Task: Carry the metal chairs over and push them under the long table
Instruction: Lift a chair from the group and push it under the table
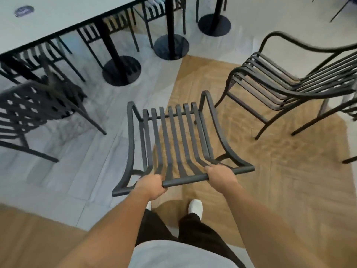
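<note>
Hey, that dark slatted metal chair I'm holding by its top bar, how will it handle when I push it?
The dark slatted metal chair is probably rigid. Open slats suggest moderate weight. Left hand and right hand grip the bar apart, likely limiting twisting.

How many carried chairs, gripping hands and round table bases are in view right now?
Carried chair: 1
Hands gripping its top rail: 2, left hand and right hand
Round table bases: 3
Total: 6

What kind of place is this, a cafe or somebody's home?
Probably a cafe or canteen: a long table on round pedestal bases, with several matching slatted metal chairs and a stack of chairs.
</note>
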The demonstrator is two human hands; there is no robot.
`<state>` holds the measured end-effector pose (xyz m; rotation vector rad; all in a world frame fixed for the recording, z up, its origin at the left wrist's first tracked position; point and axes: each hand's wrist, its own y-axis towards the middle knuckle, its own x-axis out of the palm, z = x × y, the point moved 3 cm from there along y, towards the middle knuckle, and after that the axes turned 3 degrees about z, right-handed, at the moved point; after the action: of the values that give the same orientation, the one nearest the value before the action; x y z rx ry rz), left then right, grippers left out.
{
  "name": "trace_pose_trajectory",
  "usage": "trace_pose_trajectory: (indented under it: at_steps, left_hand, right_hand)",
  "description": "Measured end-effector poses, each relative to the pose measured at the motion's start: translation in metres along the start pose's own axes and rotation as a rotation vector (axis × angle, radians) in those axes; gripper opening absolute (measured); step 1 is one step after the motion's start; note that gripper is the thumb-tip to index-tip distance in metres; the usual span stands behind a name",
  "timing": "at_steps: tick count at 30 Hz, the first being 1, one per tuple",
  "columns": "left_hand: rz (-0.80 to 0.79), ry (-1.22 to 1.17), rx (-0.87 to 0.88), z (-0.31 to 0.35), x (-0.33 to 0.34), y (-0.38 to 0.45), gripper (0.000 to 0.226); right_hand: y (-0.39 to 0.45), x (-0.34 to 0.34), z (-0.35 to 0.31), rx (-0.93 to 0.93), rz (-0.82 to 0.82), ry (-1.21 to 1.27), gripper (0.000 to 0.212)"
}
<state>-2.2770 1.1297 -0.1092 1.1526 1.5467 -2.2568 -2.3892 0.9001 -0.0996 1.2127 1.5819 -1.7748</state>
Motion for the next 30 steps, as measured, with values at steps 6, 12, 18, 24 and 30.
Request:
trace_pose_trajectory:
  at_steps: [6, 12, 18, 24, 30]
  left_hand:
    - [0.047, 0.032, -0.078, 0.002, 0.003, -0.002, 0.03]
    - [0.141, -0.043, -0.067, 0.005, -0.012, 0.013, 0.062]
    - [0.177, -0.105, -0.088, 0.011, -0.041, 0.037, 0.05]
    - [0.175, -0.148, -0.1, 0.009, -0.078, 0.065, 0.049]
    - [0.162, -0.171, -0.129, -0.027, -0.135, 0.104, 0.051]
  right_hand:
    - [0.009, 0.001, 0.004, -0.11, 0.006, -0.077, 0.021]
    - [0.04, -0.02, 0.012, -0.139, 0.018, -0.139, 0.019]
    - [0.096, -0.053, 0.027, -0.176, -0.006, -0.214, 0.021]
    - [0.149, -0.091, 0.027, -0.196, -0.04, -0.244, 0.02]
    - [0.212, -0.131, 0.005, -0.22, -0.049, -0.234, 0.019]
